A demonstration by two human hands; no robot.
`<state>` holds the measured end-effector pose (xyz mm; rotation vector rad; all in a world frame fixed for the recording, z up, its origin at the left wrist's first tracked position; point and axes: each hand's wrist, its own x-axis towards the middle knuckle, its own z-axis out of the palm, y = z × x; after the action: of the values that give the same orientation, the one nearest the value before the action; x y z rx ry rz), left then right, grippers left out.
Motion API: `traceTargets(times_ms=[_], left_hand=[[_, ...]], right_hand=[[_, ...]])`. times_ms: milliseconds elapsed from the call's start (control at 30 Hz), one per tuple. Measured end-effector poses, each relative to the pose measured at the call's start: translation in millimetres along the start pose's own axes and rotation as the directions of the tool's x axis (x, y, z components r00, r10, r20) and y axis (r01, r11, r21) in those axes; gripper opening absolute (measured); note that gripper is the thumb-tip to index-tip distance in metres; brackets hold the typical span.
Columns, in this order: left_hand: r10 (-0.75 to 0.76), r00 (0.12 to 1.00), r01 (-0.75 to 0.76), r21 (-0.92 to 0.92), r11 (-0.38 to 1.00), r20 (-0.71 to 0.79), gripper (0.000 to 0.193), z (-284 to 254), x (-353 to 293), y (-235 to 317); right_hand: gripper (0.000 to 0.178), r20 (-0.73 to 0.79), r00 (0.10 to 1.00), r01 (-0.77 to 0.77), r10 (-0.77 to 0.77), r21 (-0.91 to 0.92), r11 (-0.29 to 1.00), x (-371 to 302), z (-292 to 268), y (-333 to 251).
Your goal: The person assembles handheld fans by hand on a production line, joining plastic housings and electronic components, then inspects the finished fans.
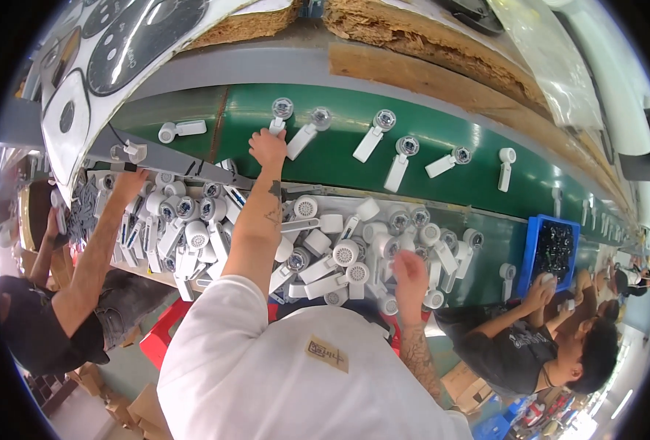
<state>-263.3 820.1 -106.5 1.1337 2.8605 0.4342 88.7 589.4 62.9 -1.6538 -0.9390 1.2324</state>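
My left hand (268, 148) reaches over the green conveyor belt, its fingers closed round the handle of a white handheld fan (282, 110) with a clear round head. My right hand (411, 274) is low over the right part of a heap of white handheld fans (315, 243), close to a fan with a clear head (389, 246). Blur smears its fingers, so whether it grips anything does not show. Some heaped fans have slotted grilles, others clear heads. To the right of my left hand, another fan (307, 135) lies tilted on the belt.
Several more fans, such as one white fan (373, 135), lie spaced along the belt (244, 110). A blue bin (529, 253) of dark parts stands at right. Co-workers sit on both sides; one co-worker's arm (108, 235) reaches in from the left. Worn boards (435, 73) overhang the far side.
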Motion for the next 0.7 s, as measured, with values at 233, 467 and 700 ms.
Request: traceTargets(times_ms=[233, 467, 700], left_hand=[[0.272, 0.962, -0.269, -0.189, 0.944, -0.010, 0.037, 1.4, -20.4, -10.0], [0.152, 0.977, -0.012, -0.670, 0.742, 0.150, 0.051, -45.8, -10.0, -11.7], [0.458, 0.711, 0.213, -0.783, 0.584, 0.534, 0.046, -241.1, -99.0, -70.9]], right_hand=[[0.021, 0.101, 0.989, -0.114, 0.107, 0.062, 0.992, -23.6, -1.2, 1.1], [0.019, 0.254, 0.966, 0.093, -0.038, -0.206, 0.974, -12.5, 26.6, -12.9], [0.013, 0.474, 0.782, 0.578, -0.405, -0.305, 0.757, 49.7, 121.7, -1.1]])
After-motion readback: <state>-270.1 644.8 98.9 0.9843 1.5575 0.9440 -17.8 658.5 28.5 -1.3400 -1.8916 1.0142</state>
